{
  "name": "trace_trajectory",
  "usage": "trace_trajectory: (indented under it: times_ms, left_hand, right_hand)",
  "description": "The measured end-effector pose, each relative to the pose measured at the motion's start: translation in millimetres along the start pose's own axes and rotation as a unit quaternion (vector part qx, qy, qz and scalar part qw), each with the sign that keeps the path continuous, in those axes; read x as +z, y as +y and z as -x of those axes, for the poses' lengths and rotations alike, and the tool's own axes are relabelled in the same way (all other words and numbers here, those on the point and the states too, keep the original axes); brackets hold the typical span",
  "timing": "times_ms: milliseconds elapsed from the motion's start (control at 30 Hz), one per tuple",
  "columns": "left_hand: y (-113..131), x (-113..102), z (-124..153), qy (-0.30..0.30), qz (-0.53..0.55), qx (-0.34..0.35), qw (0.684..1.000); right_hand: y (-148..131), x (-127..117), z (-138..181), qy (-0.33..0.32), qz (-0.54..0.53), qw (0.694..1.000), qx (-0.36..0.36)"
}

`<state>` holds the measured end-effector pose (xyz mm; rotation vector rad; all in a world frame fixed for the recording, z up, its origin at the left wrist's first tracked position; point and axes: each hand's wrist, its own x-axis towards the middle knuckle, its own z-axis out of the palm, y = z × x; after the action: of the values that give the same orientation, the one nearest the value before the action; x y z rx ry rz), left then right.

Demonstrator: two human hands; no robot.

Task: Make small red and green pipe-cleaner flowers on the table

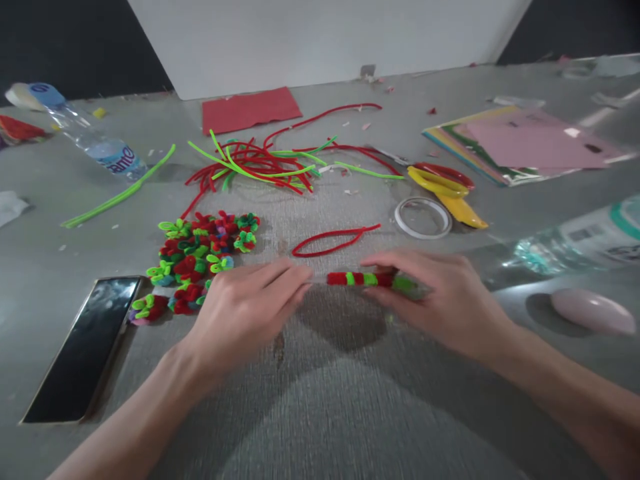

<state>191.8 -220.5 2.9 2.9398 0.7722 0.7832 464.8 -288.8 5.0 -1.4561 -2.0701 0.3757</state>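
Observation:
A thin rod wrapped in red and green pipe cleaner (367, 279) is held level above the grey table (325, 400) between both hands. My left hand (245, 310) pinches its bare left end with fingers pressed together. My right hand (440, 300) closes round the green right end. A looped red pipe cleaner (333, 241) lies just behind the rod. A heap of small red and green pipe-cleaner flowers (200, 257) sits left of my left hand.
A black phone (83, 350) lies front left. Loose red and green pipe cleaners (265, 163) lie behind, with a tape roll (423, 217), yellow-red scissors (445, 187), coloured paper (520, 143), red felt (250, 109), plastic bottles (90, 137), and a pink oval object (593, 311).

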Motion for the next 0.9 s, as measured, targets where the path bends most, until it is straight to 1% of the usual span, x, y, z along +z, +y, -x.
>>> trace_trajectory:
  times_ms: [133, 200, 267, 367, 467, 533, 633, 767, 900]
  left_hand:
    - [9.3, 1.5, 0.9, -0.048, -0.032, 0.025, 0.998]
    - [14.4, 2.4, 0.0, -0.058, -0.035, 0.034, 0.997]
    - [18.8, 3.5, -1.7, -0.061, -0.028, 0.042, 0.997]
    - [22.3, 4.7, -3.9, -0.077, -0.022, 0.051, 0.995]
    - [18.9, 4.5, -3.4, -0.095, -0.030, 0.050, 0.994]
    - [12.9, 3.5, -2.1, -0.087, -0.022, 0.042, 0.995]
    - [3.7, 1.6, -1.2, -0.072, -0.011, 0.031, 0.997]
    - [1.8, 0.1, -3.0, -0.100, -0.027, 0.047, 0.994]
    - [5.8, 0.4, -2.8, -0.119, -0.037, 0.062, 0.990]
  right_hand:
    - [-7.7, 3.0, 3.8, -0.075, 0.109, 0.990, -0.040]
    - [-13.8, 3.5, 4.1, -0.106, 0.144, 0.983, -0.052]
    - [-20.7, 3.7, 3.5, -0.124, 0.165, 0.977, -0.055]
    - [-28.8, 3.4, 2.2, -0.153, 0.168, 0.973, -0.041]
    - [-29.8, 3.0, 2.2, -0.192, 0.158, 0.969, -0.001]
    - [-26.2, 3.5, 2.9, -0.195, 0.153, 0.969, 0.017]
    - [-19.1, 5.2, 3.9, -0.170, 0.143, 0.975, 0.013]
    - [-16.2, 6.9, 3.7, -0.158, 0.146, 0.977, 0.002]
    - [-19.4, 7.7, 2.6, -0.185, 0.143, 0.972, 0.001]
